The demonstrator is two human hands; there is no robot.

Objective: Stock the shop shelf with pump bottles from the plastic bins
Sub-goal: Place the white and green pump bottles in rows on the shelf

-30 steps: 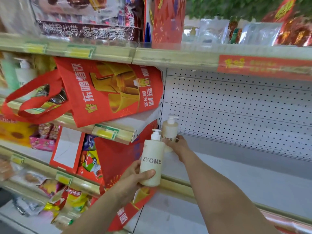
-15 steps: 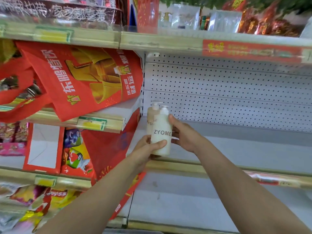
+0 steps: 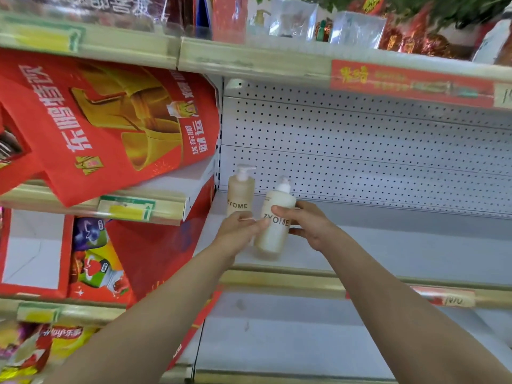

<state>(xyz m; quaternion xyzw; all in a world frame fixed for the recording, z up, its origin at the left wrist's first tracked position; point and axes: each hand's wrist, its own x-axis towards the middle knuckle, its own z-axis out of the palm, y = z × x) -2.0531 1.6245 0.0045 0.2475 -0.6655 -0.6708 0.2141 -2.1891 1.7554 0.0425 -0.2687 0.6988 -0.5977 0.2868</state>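
I've got the front bottle (image 3: 273,231) right in the middle of my view, cream-coloured with ZYOME across it, tilted a little to the right, its base down at the shelf (image 3: 388,245) near the front edge. My right hand (image 3: 307,227) is wrapped round its right side, thumb across the front just above the lettering, fingers curled behind. My left hand (image 3: 239,231) is at its lower left, thumb stretched to the label and touching it; that hand is loosely curled, and I can't tell how firmly it grips. Both my forearms reach up and in from the bottom corners and meet at the bottle.

Just behind and to the left stands the back bottle (image 3: 240,194), upright, darker tan, white pump on top with the spout pointing right, tucked into the shelf's left rear corner. My left hand covers its lower part.

Behind both runs the white pegboard (image 3: 360,151). To the left a big red bag (image 3: 110,126) hangs over the next bay's shelf edge, and red boxes (image 3: 97,259) with bright packs sit beneath it. On the top shelf (image 3: 249,59) I see clear packets and red foil goods, blurred. A red strip (image 3: 410,81) runs along its front edge at the right.
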